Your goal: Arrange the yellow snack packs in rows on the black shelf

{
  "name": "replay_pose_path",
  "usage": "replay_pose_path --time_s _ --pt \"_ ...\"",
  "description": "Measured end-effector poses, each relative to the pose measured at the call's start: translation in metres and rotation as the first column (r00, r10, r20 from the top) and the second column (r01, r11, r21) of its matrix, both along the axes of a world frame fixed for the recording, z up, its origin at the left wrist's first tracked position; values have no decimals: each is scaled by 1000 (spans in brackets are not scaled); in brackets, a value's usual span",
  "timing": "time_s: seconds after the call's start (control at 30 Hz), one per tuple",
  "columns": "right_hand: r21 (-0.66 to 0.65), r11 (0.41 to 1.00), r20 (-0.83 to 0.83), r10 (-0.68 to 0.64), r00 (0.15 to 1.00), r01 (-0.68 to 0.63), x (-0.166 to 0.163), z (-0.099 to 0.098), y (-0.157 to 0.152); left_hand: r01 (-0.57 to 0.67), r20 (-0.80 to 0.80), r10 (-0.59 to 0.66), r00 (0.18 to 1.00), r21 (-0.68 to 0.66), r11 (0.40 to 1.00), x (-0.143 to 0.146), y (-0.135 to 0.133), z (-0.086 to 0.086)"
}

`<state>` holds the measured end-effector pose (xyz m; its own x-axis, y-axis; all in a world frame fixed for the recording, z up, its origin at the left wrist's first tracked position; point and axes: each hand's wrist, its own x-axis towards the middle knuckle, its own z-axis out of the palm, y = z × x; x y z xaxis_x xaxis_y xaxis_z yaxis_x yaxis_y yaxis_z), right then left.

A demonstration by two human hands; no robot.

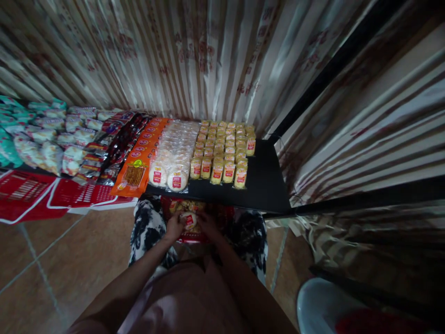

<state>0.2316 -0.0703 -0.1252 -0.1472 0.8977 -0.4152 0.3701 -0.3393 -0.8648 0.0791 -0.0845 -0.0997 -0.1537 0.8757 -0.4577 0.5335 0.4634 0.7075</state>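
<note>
Low in the view, my left hand (174, 226) grips the left side of a round white packaged snack cake (189, 221) with a red label. My right hand (207, 224) closes on the same packet from the right; some of its fingers are in shadow. Beneath both hands is a red basket (193, 240) between my knees, with several small yellow packets (186, 205) in it. On the black shelf (267, 171) ahead stand rows of yellow packaged cakes (222, 153). Left of them lie rows of round white packaged cakes (175, 153), matching the held one.
Farther left on the shelf are orange snack bags (139, 157), dark red packets (120, 144), white packets (66, 132) and green packets (10, 125). Red shopping baskets (28, 195) sit below. A black post (309, 93) and striped curtains (208, 55) border the shelf. A pale stool (320, 301) stands at lower right.
</note>
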Motion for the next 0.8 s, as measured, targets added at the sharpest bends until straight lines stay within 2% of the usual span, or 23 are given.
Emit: replay_pose_path --time_s 0.07,0.17,0.23,0.3,0.4,0.53,0.67,0.8 --pt "14 1000 -58 -12 998 13 0 12 -1 -135 157 130 979 23 991 0 -2 7" --pt "33 999 -165 -25 986 31 -3 31 0 -301 386 282 878 -12 954 -2 -4 26" --pt "56 998 -188 -10 982 20 -7 43 1 -344 499 329 802 -65 937 -7 -7 42" --pt "93 996 -179 19 984 -3 -10 53 2 -341 584 323 745 -84 936 -12 -11 58" --pt "126 992 -165 32 986 -12 -13 65 0 -315 649 282 707 -68 947 -21 -18 77" --pt "101 995 -205 -4 979 25 -15 80 -4 -326 701 306 644 -109 939 -27 -27 88" --pt "64 993 -264 -75 962 95 -18 95 -9 -435 777 423 466 -215 874 -27 -31 91" --pt "-5 991 -426 -122 897 133 -29 107 -19 -529 814 501 294 -298 795 -22 -34 95"
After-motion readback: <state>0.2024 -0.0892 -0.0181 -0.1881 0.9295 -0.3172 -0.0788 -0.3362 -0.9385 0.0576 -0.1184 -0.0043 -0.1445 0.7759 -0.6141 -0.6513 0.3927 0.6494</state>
